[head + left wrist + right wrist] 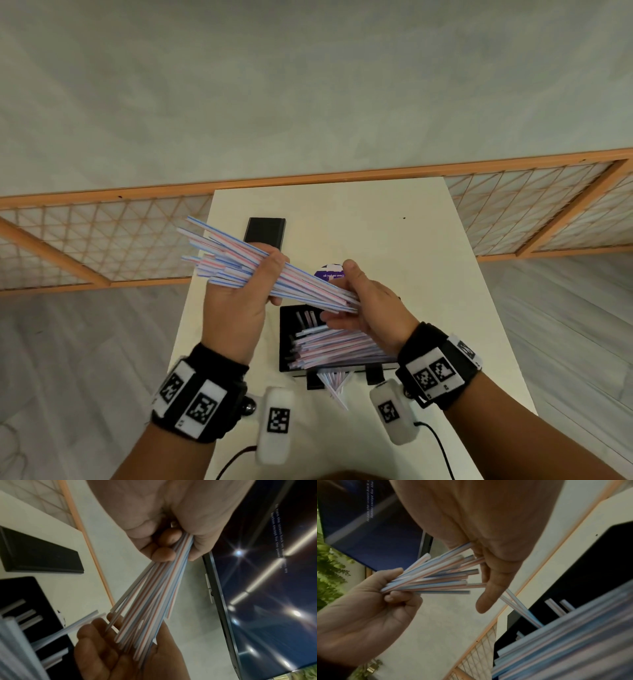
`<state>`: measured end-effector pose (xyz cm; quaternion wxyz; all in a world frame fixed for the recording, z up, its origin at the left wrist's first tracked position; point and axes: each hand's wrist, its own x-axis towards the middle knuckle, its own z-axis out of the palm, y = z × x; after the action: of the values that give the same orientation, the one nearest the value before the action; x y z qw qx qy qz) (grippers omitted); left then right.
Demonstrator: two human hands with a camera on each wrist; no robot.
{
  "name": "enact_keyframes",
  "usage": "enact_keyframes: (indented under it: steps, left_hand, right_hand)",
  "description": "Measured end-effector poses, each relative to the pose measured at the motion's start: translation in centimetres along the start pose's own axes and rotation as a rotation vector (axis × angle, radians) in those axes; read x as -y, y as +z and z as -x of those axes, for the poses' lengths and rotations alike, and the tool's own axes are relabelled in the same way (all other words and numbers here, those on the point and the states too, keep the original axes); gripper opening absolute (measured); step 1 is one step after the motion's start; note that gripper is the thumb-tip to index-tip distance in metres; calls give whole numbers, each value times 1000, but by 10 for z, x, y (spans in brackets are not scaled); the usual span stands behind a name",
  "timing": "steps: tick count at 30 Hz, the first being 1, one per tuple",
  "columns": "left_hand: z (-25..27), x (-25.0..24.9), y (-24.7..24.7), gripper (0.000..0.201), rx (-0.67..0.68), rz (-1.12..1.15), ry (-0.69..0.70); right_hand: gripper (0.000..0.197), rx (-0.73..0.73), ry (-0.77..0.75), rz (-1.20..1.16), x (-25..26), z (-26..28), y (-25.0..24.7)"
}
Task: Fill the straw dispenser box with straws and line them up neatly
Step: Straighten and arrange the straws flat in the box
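Above a white table [428,240], the left hand [236,308] grips a fanned bundle of light, slippery straws [239,263] mid-length, the right hand [370,308] lies flat against their ends, over the part-filled black box [286,342]

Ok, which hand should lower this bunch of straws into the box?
Probably the left hand: its fingers are curled round the middle of the bunch of straws. The right hand only cups the uneven ends with straight fingers, directly above the box.
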<state>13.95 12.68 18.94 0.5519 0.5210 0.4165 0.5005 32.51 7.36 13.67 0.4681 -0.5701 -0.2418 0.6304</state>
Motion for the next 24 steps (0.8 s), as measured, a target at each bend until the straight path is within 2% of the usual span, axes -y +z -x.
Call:
enact_keyframes:
  steps: [1, 4, 6, 7, 11, 14, 18, 20, 21, 24]
  left_hand:
    - [1, 1, 5, 14, -16, 27, -17]
    - [6, 5, 18, 37, -58, 65, -60]
    - [7, 9, 24, 42, -93, 78, -100]
    - [7, 11, 27, 39, -104, 75, -114]
    - [7, 17, 30, 3, -77, 59, -119]
    - [11, 20, 32, 2, 4, 66, -143]
    - [18, 20, 36, 12, 74, 76, -151]
    - [20, 20, 36, 15, 83, 53, -105]
    - [20, 21, 35, 14, 91, 27, -87]
    - [23, 24, 35, 9, 97, -55, -61]
  right_hand:
    - [67, -15, 19, -33, -2, 0, 0]
    - [64, -53, 78, -160, -2, 1, 0]
    - [60, -54, 103, -223, 0, 3, 2]
    - [58, -45, 108, -234, 1, 4, 4]
    - [63, 43, 144, -308, 5, 11, 12]
    - [73, 151, 174, -410, 7, 17, 13]
    - [69, 256, 151, -451, 7, 20, 11]
    - [61, 252, 96, -360, 6, 18, 7]
    - [56, 227, 23, -229, 4, 16, 4]
    - [44, 122, -319, 386, 5, 22, -5]
